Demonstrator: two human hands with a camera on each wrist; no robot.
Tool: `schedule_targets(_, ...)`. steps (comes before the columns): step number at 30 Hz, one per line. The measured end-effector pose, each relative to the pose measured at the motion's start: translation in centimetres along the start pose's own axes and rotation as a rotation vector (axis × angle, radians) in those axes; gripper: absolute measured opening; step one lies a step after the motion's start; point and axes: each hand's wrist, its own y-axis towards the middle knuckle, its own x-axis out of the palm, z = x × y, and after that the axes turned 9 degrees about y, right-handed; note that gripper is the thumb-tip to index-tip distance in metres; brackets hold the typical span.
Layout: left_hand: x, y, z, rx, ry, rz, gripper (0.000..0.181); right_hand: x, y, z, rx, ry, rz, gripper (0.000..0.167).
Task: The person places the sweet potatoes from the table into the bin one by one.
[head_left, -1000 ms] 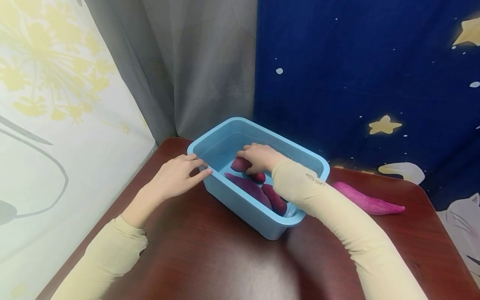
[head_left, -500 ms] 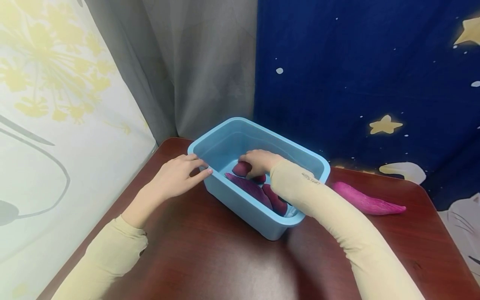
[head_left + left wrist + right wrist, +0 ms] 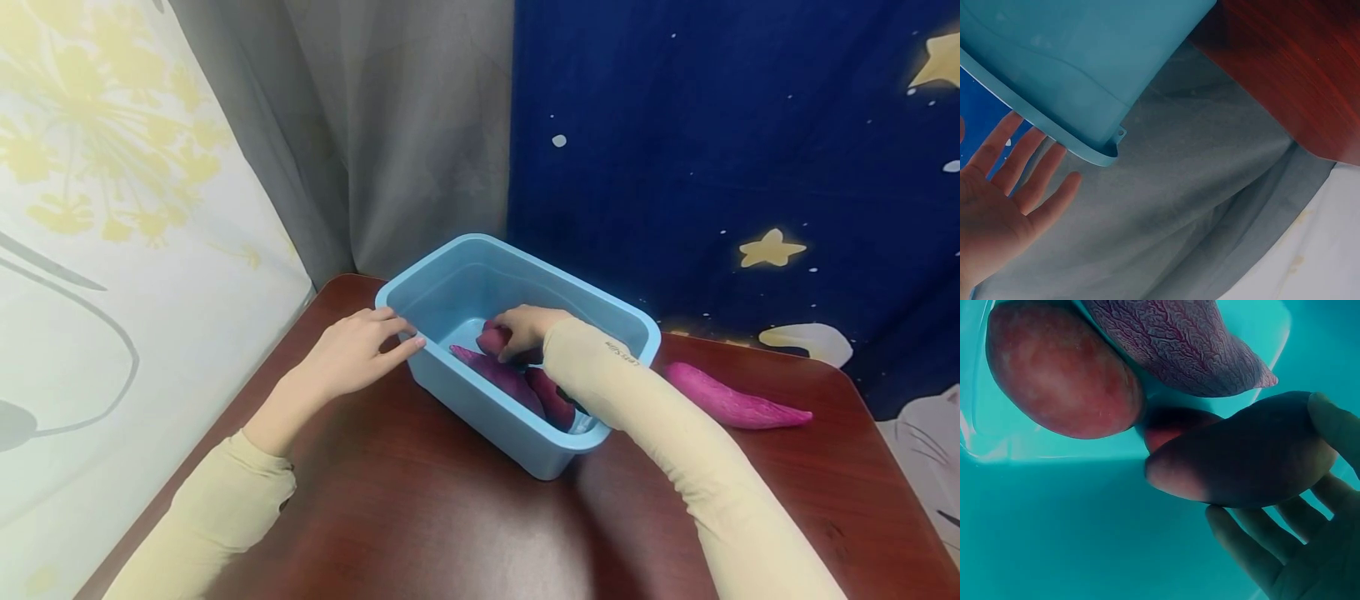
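So my right hand (image 3: 529, 324) has thumb and fingers wrapped round a dark sweet potato (image 3: 1244, 455), down inside the blue bin (image 3: 480, 421) near the far edge of the desk (image 3: 420, 533), partly over a small red one (image 3: 1172, 422). My left hand (image 3: 356, 350) has straight fingers at the bin's rim by its left corner. Tip: thumb opposite fingers, squeeze lightly, and mind the wrinkled one (image 3: 1185, 350) right beside it

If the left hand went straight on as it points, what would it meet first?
Most likely the rim of the light-blue rectangular plastic bin; the left hand lies right at it, though actual contact is unclear.
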Motion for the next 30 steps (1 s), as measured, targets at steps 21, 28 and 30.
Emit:
schedule_targets(21, 0.1, 0.0, 0.1, 0.004, -0.001, 0.008, 0.035, -0.6, 0.4, 0.0, -0.037, -0.107, 0.024, 0.054)
schedule_targets(28, 0.1, 0.0, 0.1, 0.004, 0.003, 0.014, 0.035, -1.2, 0.3, -0.4, -0.058, -0.135, 0.031, 0.049)
schedule_targets(30, 0.0, 0.0, 0.1, 0.005, 0.003, 0.016, 0.035, -1.3, 0.1, -0.6, -0.060, -0.130, 0.032, 0.049)
